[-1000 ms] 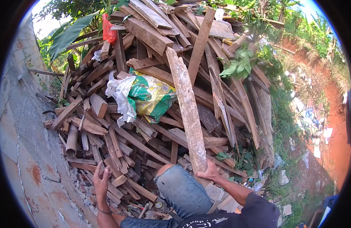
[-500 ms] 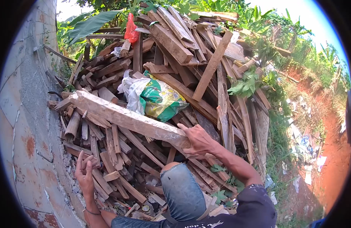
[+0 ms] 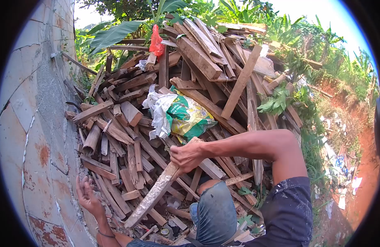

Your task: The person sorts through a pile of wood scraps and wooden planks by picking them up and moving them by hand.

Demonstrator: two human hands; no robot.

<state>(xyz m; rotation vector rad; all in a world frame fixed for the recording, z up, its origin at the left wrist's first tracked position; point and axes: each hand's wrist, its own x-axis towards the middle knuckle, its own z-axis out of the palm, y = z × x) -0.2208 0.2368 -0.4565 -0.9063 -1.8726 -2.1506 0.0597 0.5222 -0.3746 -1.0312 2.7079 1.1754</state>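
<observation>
Outdoors, banana leaves and red earth behind; grey rendered block wall (image 3: 29, 107) on our left, big heap of scrap timber offcuts (image 3: 206, 66) piled against it. Our right hand (image 3: 185, 156) is wrapped tight round the upper end of a long pale weathered plank (image 3: 153, 195). The plank slants down-left across the foot of the heap, lower end in the rubble between our left hand (image 3: 87, 196) and our denim-clad knee (image 3: 216, 214). Left hand holds nothing, fingers loosely spread and half curled, near the wall base. Our read: plank is stiff, dry, rough and splintery, weighty for one hand. Gripped at the end it levers hard, so a second hold nearer mid-length would balance it. Crumpled green-and-yellow printed sack (image 3: 190, 117) and white plastic bag (image 3: 159, 109) sit mid-heap; sack print too crumpled to read, no other writing legible.
</observation>
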